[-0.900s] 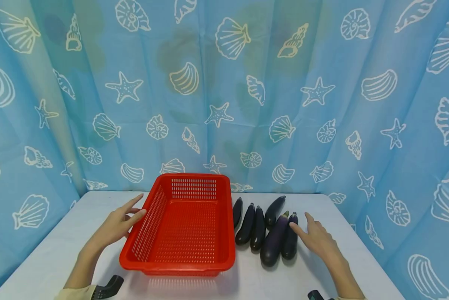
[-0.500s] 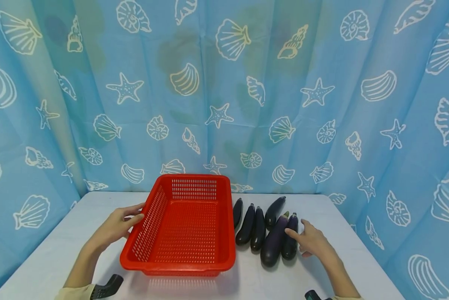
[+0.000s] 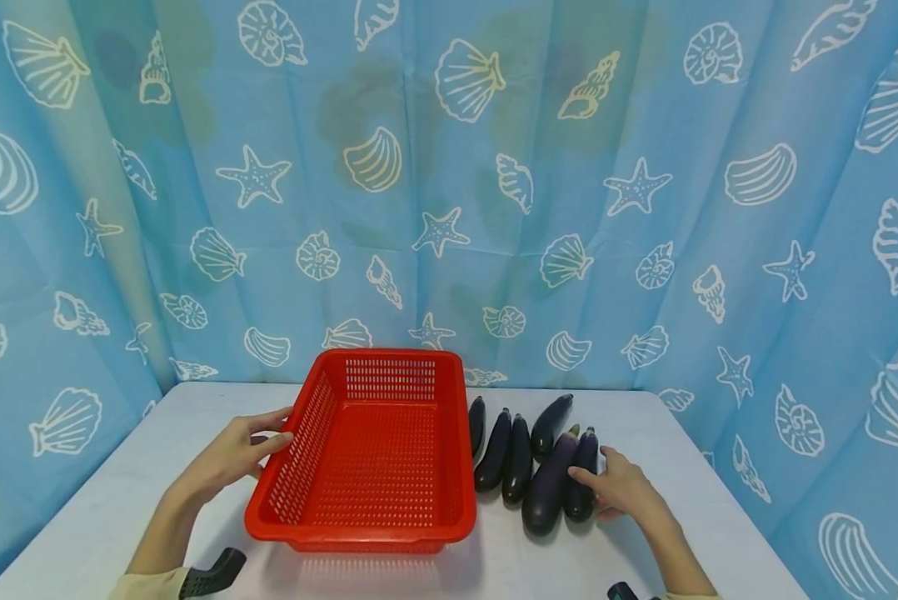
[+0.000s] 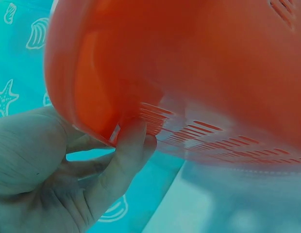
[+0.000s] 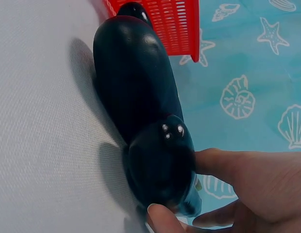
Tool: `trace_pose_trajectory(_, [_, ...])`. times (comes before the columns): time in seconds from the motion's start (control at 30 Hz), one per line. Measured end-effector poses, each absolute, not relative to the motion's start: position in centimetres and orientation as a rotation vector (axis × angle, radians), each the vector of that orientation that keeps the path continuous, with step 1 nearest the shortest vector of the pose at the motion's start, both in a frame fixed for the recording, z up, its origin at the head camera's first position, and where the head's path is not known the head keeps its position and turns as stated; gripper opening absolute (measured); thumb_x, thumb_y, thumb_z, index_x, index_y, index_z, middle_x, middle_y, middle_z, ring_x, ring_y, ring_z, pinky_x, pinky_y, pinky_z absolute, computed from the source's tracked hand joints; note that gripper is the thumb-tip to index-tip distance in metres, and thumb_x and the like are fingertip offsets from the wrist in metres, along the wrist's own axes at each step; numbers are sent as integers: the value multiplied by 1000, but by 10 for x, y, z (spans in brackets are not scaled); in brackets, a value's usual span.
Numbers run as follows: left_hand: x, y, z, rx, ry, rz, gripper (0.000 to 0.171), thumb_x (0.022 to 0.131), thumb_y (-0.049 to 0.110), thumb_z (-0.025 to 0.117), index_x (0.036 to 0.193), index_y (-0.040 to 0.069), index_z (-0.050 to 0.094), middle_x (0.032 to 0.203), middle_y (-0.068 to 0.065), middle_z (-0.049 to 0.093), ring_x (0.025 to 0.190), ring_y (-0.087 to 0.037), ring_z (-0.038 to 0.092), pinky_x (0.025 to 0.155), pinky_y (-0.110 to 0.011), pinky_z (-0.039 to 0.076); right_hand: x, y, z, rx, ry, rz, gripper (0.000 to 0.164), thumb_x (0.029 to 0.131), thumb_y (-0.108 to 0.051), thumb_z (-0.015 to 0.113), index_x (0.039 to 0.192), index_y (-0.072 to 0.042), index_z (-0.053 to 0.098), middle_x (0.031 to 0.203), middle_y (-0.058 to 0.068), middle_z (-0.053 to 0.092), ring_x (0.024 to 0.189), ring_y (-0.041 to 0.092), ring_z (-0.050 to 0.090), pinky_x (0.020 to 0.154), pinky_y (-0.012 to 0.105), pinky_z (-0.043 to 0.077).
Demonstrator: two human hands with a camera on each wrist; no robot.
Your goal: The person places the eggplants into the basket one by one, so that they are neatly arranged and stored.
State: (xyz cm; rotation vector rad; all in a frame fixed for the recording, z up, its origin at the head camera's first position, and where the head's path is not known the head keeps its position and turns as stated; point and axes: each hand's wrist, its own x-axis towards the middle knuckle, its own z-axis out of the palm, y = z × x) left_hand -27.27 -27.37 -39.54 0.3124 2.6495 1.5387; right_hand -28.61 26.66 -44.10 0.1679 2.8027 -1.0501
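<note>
My left hand (image 3: 231,454) grips the left rim of a red plastic basket (image 3: 260,507). In the left wrist view, the fingers of the left hand (image 4: 99,184) curl under the rim and against the slotted outer wall. Right of the basket, several dark purple eggplants lie side by side. Around the rightmost eggplant (image 3: 584,467), my right hand (image 3: 623,485) has its thumb across the top and its fingers along the right side. The right wrist view has this eggplant (image 5: 160,162) between thumb and fingertip. A bigger eggplant (image 3: 548,492) lies against it on the left.
Slimmer eggplants lie between the basket and the big one, including a middle eggplant (image 3: 518,462) and a rear eggplant (image 3: 550,425). The table (image 3: 539,575) has a white cover. A blue shell-print curtain (image 3: 449,183) hangs behind and at both sides.
My right hand has come left and lowered from beside the rightmost eggplant, its fingers closing round it. The left hand's raised fingers have come down onto the basket rim.
</note>
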Motion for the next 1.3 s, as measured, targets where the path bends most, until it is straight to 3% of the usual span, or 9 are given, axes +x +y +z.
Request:
trace_pose_trajectory(0.4, [-273, -273, -398, 325, 2636, 1547, 65, 97, 26, 62, 150, 2, 36, 136, -30, 54, 101, -28, 70, 67, -39, 62, -286, 265, -441, 212, 2784, -1031, 83, 93, -35, 61, 144, 18, 22, 92, 29, 64, 56, 17, 68, 53, 30, 59])
trace_pose_trajectory(0.73, [-271, -274, -399, 325, 2630, 1553, 66, 96, 28, 62, 151, 2, 35, 137, -30, 54, 103, -29, 69, 68, -39, 62, -286, 265, -444, 203, 2808, -1041, 79, 92, -30, 59, 144, 18, 23, 113, 44, 55, 57, 18, 68, 52, 31, 59])
trace_pose_trajectory(1.07, [-271, -274, -395, 329, 2628, 1541, 65, 96, 26, 62, 151, 2, 35, 137, -29, 54, 103, -28, 68, 68, -40, 62, -288, 268, -439, 201, 2849, -1042, 75, 88, -27, 59, 143, 15, 30, 108, 38, 61, 63, 22, 69, 52, 33, 59])
trace_pose_trajectory(1.3, [-270, -274, -395, 318, 2641, 1545, 67, 95, 28, 64, 151, 4, 36, 138, -28, 54, 105, -30, 68, 69, -41, 62, -285, 268, -429, 147, 2912, -1028, 72, 88, -28, 59, 141, 14, 35, 101, 28, 66, 65, 22, 69, 51, 33, 58])
